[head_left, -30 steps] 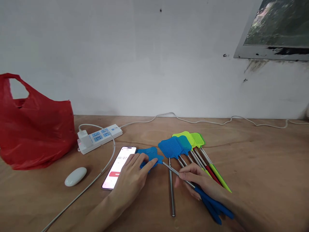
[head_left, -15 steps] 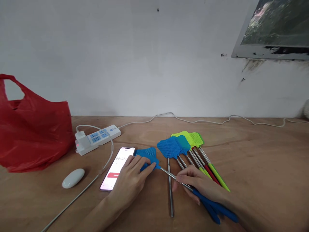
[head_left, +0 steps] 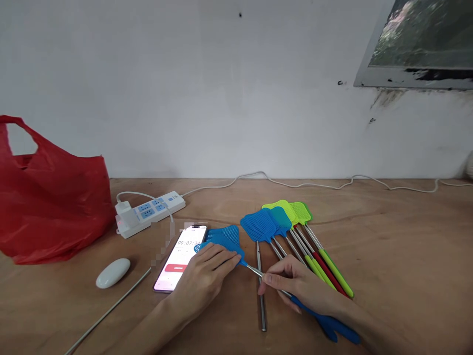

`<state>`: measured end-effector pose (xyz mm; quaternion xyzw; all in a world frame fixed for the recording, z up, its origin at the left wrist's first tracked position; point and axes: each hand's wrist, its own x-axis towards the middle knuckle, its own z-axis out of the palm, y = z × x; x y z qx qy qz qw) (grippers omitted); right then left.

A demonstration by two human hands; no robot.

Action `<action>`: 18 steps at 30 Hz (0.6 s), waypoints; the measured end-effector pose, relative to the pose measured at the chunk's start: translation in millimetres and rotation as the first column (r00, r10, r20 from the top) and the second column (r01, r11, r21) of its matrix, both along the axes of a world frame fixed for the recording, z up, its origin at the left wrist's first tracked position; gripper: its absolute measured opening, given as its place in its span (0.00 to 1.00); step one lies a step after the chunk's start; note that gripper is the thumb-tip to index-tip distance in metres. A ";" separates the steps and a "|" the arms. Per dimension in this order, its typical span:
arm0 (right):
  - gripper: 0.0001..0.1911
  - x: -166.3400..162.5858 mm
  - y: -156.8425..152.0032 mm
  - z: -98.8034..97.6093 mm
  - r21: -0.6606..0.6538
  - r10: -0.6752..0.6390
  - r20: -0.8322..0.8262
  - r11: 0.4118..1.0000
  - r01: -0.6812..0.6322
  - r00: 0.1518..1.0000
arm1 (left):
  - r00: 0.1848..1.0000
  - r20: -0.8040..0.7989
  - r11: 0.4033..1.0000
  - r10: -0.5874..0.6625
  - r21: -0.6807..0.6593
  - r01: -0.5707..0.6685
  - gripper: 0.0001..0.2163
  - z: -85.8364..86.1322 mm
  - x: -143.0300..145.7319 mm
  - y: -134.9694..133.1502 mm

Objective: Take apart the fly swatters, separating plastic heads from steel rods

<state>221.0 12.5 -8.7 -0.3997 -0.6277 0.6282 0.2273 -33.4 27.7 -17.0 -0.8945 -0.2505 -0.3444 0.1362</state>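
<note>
My left hand [head_left: 207, 273] lies over the mesh head of a blue fly swatter [head_left: 229, 240], fingers curled on it and thumb near its neck. Blue mesh shows in two overlapping layers there; whether a second swatter lies beneath, I cannot tell. My right hand [head_left: 293, 283] pinches the same swatter's metal shaft between thumb and fingers. Its blue handle runs down to the right, partly behind my right forearm. A thin metal rod [head_left: 262, 310] passes under that shaft. Beyond my right hand, several fly swatters [head_left: 258, 226] in blue, teal and yellow-green lie fanned and overlapping.
A phone [head_left: 181, 254] with a running timer lies beside my left hand. Further left are a white oval object [head_left: 113, 273], a power strip [head_left: 151, 212] with a plugged-in charger, and a red plastic bag [head_left: 55, 207]. A white cable [head_left: 306, 186] runs along the wall.
My right hand has slid up the shaft, toward the swatter's head. My left hand has shifted slightly, and the lower edge of the blue mesh now shows over the phone's edge.
</note>
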 end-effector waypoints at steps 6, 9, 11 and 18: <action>0.27 -1.8 -0.5 -0.5 -0.018 -0.003 -0.003 1.000 0.002 1.000 | 0.999 0.009 0.999 -0.031 0.020 0.031 0.15 1.3 3.8 -0.3; 0.26 -0.2 3.8 -0.1 -0.005 -0.022 0.001 1.000 0.022 1.000 | 0.999 0.001 0.999 0.040 -0.012 -0.040 0.13 5.7 10.1 -3.0; 0.25 2.5 7.7 1.5 0.025 -0.085 -0.032 0.996 0.086 0.996 | 0.992 0.009 0.992 0.126 -0.005 -0.125 0.14 10.6 13.6 -5.2; 0.24 8.9 10.9 4.9 0.096 -0.447 -0.202 0.877 0.471 0.872 | 0.892 -0.072 0.894 0.446 -0.022 -0.448 0.11 10.2 2.4 1.0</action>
